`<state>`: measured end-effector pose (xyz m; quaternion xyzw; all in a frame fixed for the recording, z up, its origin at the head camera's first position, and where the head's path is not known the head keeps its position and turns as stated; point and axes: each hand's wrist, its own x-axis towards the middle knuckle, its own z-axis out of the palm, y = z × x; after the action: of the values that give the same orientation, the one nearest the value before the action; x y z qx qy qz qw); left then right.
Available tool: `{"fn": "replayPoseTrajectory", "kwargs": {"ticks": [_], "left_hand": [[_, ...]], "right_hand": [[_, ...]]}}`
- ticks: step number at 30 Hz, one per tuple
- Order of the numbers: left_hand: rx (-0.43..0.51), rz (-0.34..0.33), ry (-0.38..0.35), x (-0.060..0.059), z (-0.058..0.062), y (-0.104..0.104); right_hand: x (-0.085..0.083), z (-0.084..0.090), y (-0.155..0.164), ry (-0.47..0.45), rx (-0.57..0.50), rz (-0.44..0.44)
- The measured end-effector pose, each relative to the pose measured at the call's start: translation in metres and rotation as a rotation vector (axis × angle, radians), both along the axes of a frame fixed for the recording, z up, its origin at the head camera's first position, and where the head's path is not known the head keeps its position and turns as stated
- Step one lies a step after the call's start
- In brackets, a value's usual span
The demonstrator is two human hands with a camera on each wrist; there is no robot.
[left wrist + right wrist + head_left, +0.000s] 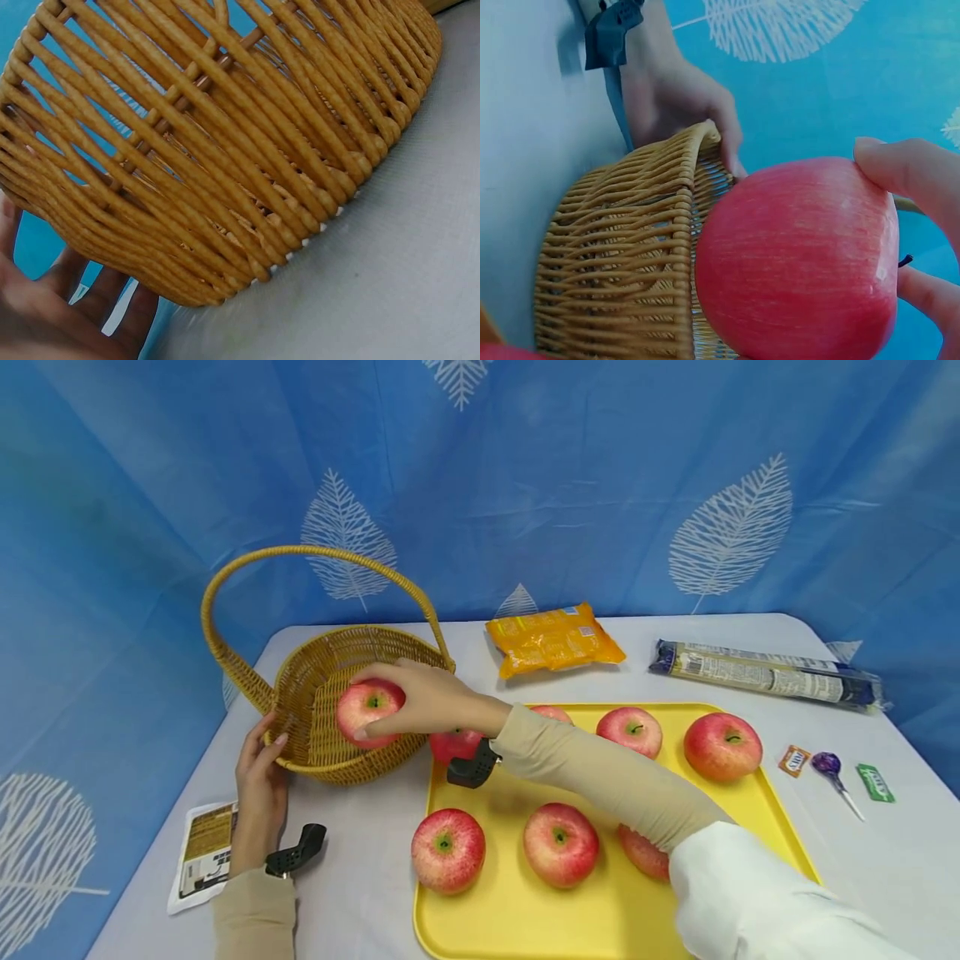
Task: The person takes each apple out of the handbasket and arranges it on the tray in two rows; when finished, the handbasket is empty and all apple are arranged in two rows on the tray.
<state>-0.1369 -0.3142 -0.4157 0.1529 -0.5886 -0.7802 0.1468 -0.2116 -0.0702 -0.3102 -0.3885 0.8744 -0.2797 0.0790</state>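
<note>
My right hand [420, 697] grips a red apple [370, 713] between thumb and fingers, above the wicker basket [360, 768]. In the right wrist view the held apple [802, 255] covers part of the basket's opening. My left hand [258, 777] holds the near-left rim of the basket by the foot of its tall arched handle [322, 552]. From the left wrist, the woven side [225, 150] fills most of the view, with the fingers [101, 296] at its lower edge. The basket floor that shows is bare woven cane.
A yellow tray [495, 935] with several apples lies under my right forearm. Behind it are an orange packet [555, 639] and a long dark-ended package [765, 672]. Small candies and a lollipop [827, 765] lie at right; a flat white-and-brown pouch [202, 856] sits beside my left wrist.
</note>
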Motion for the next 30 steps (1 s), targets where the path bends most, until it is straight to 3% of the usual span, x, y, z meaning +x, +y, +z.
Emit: {"fn": "replayPoseTrajectory", "kwargs": {"ticks": [18, 30], "left_hand": [[0.007, -0.005, 0.024, 0.001, -0.003, 0.001], [0.047, 0.02, 0.034, 0.002, -0.004, 0.002]], "right_hand": [[0.008, 0.018, 0.106, -0.069, -0.082, -0.089], [0.025, 0.022, 0.206, -0.093, -0.113, -0.253]]}}
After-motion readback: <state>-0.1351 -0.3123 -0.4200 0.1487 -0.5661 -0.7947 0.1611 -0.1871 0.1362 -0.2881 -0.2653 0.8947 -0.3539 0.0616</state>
